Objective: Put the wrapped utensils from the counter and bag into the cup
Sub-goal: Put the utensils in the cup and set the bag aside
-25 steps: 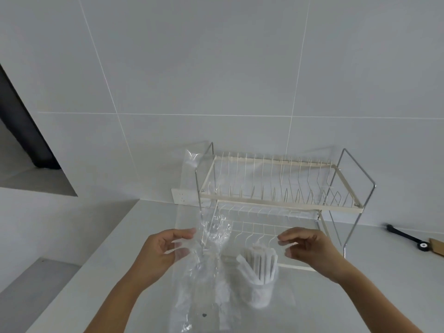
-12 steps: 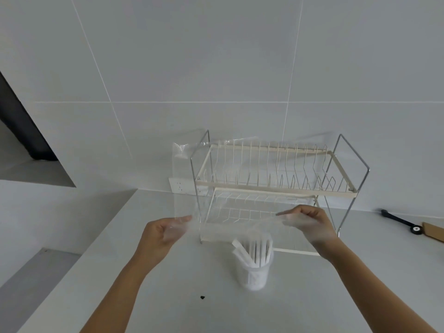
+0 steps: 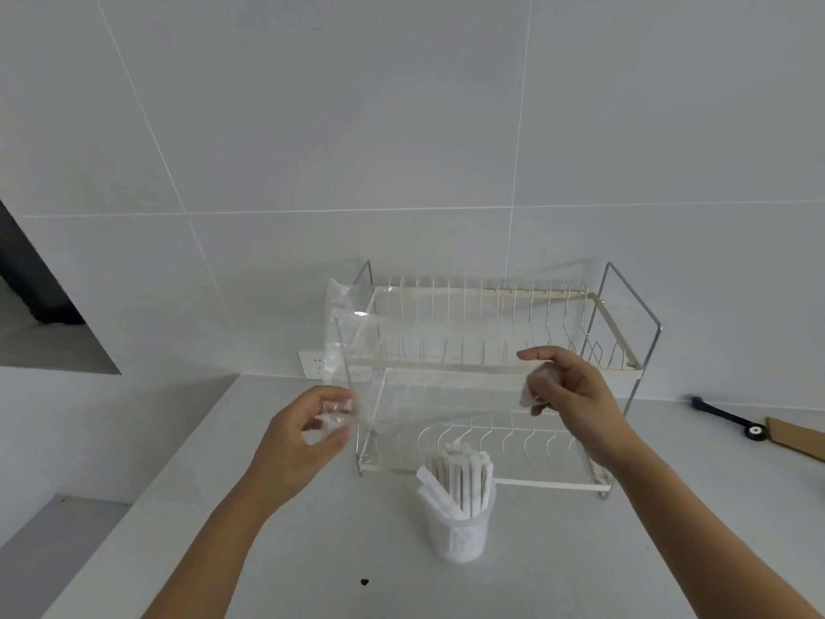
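Bag (image 3: 428, 373) stretched between both hands (image 3: 308, 431).

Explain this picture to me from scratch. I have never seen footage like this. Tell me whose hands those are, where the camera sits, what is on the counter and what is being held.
There is no machine here: a person wears one wide-angle camera on the head, looking forward and down, so the two bare arms reaching in are their own. The left hand and right hand each pinch an edge of a clear plastic bag, stretched in the air between them; it looks empty. Below, on the pale counter, stands a translucent cup filled with paper-wrapped utensils. Behind it is a two-tier wire dish rack against the tiled wall. At far right lie a black tool and a piece of cardboard.
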